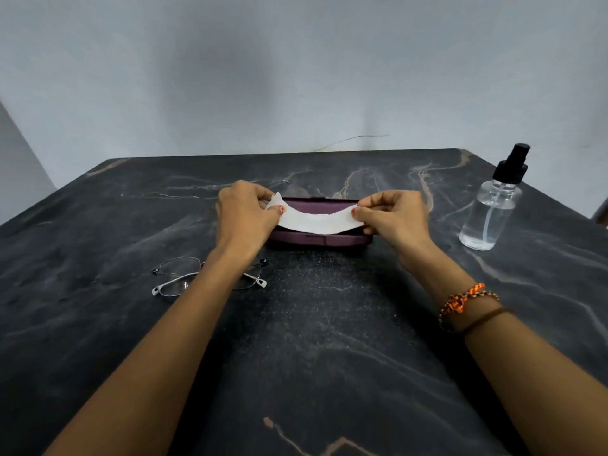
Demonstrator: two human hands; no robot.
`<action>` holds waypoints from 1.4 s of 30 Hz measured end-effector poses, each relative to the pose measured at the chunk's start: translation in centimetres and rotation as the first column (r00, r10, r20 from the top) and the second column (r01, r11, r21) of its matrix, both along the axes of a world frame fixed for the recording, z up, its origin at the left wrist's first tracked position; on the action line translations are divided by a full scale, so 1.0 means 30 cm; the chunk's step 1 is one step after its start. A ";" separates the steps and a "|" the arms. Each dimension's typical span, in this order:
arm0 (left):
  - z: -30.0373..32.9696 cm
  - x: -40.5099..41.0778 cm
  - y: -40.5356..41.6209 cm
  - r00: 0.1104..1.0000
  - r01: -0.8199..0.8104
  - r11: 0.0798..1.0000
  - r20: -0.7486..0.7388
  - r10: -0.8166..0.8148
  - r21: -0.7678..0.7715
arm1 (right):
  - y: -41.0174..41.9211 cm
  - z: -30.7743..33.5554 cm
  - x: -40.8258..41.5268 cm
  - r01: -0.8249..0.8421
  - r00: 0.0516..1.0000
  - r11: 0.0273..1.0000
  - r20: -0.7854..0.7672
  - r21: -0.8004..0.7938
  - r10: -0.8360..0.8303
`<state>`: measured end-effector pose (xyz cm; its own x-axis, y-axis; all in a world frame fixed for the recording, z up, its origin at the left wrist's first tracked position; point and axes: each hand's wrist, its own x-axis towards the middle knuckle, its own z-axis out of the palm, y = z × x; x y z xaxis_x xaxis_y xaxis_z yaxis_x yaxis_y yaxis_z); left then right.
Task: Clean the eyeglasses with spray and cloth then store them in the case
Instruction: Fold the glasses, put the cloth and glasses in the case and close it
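A white cloth (317, 221) hangs stretched in a shallow curve over the open dark purple glasses case (320, 240) at the table's middle. My left hand (245, 212) pinches the cloth's left end and my right hand (393, 215) pinches its right end. The thin-framed eyeglasses (179, 278) lie on the table to the near left, partly hidden under my left forearm. A clear spray bottle (490, 212) with a black pump top stands upright at the right, apart from both hands.
Everything sits on a dark marble-patterned table (312, 350) whose far edge meets a pale wall (296, 77). Threaded bracelets ring my right wrist (467, 301). A thin wire (352, 139) trails along the wall behind the table.
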<state>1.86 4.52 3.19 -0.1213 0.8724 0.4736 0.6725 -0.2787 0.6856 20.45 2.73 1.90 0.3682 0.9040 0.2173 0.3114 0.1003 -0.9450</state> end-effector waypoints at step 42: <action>0.003 -0.019 -0.026 0.975 0.012 0.970 -0.211 -0.065 -0.242 | -0.014 -0.006 -0.003 -0.012 0.806 1.000 0.591 -0.025 0.025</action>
